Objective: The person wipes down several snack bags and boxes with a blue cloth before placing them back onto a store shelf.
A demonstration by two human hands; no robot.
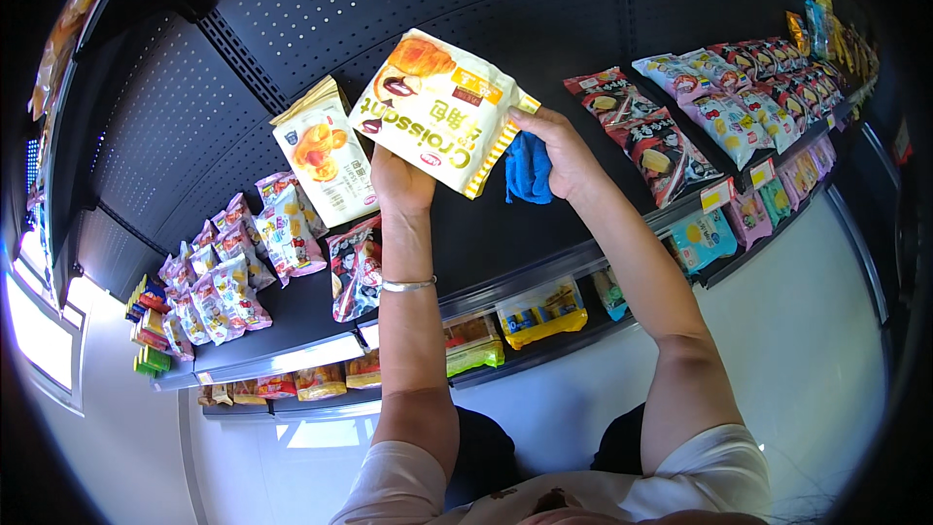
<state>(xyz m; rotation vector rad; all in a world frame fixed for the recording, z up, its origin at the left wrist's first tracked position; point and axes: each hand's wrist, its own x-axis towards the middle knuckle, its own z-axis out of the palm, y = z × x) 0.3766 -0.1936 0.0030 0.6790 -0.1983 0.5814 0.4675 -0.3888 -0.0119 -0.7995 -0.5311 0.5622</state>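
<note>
A cream-and-yellow croissant bag [437,113] is held up above the dark shelf, its printed front tilted towards me. My left hand [401,179] grips it from below at its lower left; the fingers are mostly hidden behind it. At the bag's yellow-striped right edge, my right hand [555,149] pinches a corner and also holds a bunched blue cloth [530,169]. A second croissant bag [321,160], with a gold top seal, stands just left of my left hand, partly behind it. Below that, a red-and-black snack bag [353,270] is partly covered by my left wrist.
Several pink-and-white snack bags [229,292] fill the shelf's left part. To the right lie red-and-black bags [660,149] and more pink-and-white bags [729,117]. A perforated back panel [474,7] rises behind. The shelf's front edge [532,281] overhangs a lower shelf of packaged foods [543,310].
</note>
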